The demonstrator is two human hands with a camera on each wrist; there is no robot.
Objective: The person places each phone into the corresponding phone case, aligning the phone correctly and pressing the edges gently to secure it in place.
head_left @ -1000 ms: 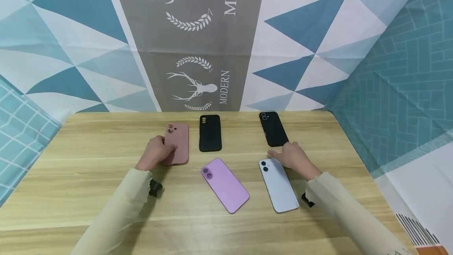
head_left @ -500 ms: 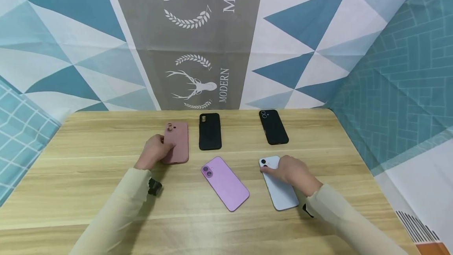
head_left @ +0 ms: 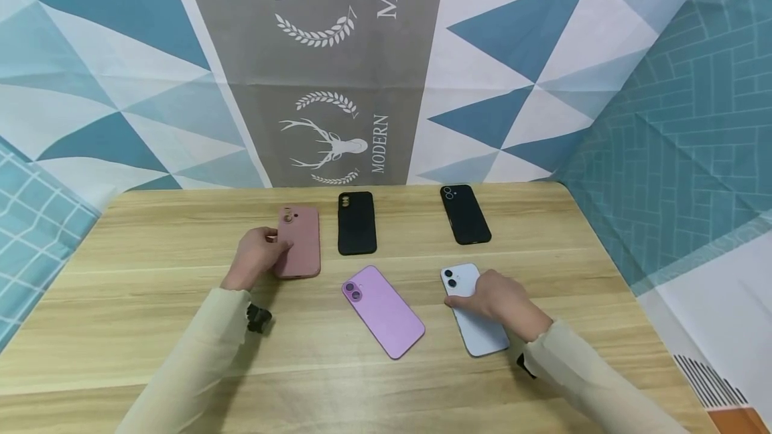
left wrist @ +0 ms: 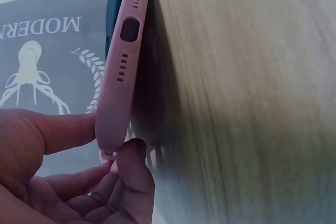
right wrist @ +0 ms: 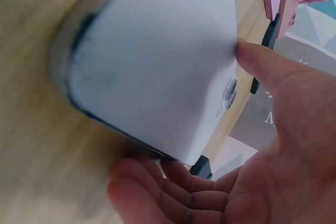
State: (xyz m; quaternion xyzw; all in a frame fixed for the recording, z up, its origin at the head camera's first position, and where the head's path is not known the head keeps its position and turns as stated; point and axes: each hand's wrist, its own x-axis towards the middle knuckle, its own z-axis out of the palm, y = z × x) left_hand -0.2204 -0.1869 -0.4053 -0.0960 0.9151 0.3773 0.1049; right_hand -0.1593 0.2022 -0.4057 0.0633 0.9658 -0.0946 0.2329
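At the left of the wooden table, my left hand pinches a pink phone case by its left side. In the left wrist view the thumb lies on the back of the case and curled fingers meet its edge; the bottom edge with its port cutout faces the camera. My right hand spans a white phone, camera side up. The right wrist view has the thumb on one long edge of the white phone and the fingers curled at the other.
A lavender phone lies slanted between the hands. Behind it is a black phone case, just right of the pink one. Another black case or phone lies beyond the white phone. A patterned cloth hangs behind the table.
My right hand has come down and nearer, from the far end of the white phone to a grip across it. My left hand has stayed at the pink phone case.
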